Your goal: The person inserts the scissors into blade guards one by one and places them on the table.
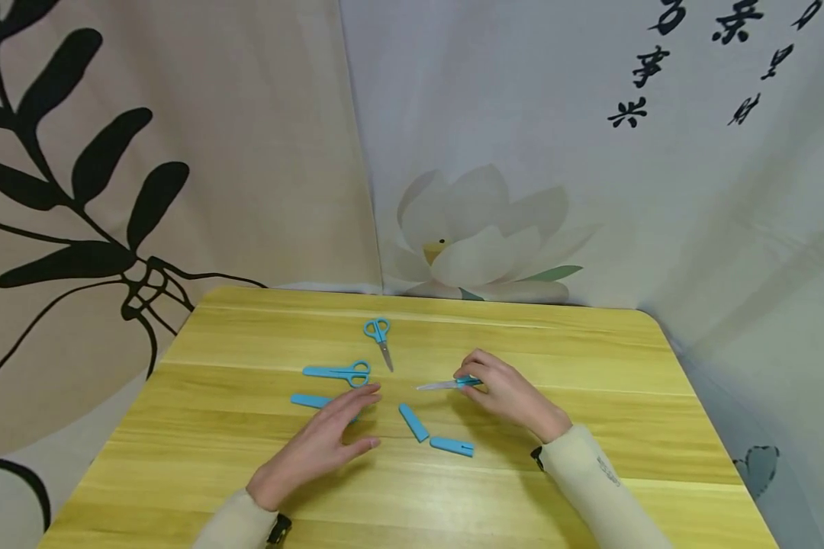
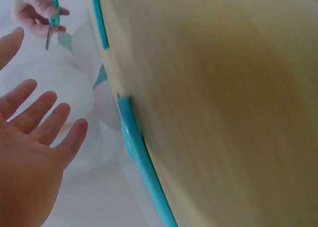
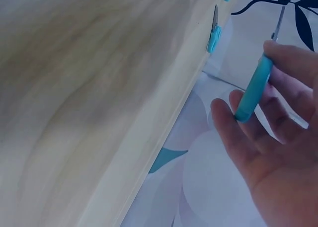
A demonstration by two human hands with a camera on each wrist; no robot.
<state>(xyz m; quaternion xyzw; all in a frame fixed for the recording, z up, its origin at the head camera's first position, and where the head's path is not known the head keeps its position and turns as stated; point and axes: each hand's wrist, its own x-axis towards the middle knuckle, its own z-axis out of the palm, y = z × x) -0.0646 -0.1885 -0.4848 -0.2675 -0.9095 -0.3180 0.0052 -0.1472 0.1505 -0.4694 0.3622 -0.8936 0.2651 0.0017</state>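
Observation:
My right hand [image 1: 511,393] grips a small pair of scissors [image 1: 467,381] by its blue handles, the bare blades pointing left above the table. In the right wrist view, the thumb and fingers pinch the handle [image 3: 255,90]. My left hand [image 1: 319,442] reaches over the table with its fingers extended and apart, nothing in its palm. Beneath its fingers, blue-sheathed scissors [image 1: 309,400] are partly hidden. Just beyond lies another pair of sheathed scissors [image 1: 329,372]. Between the hands rest two blue blade sheaths, one slanted [image 1: 413,423] and one nearly level [image 1: 452,446].
Farther back on the wooden table [image 1: 556,343] lies a third pair of scissors [image 1: 378,332], blades bare and pointing toward me. A printed curtain [image 1: 494,137] hangs right behind the table's far edge.

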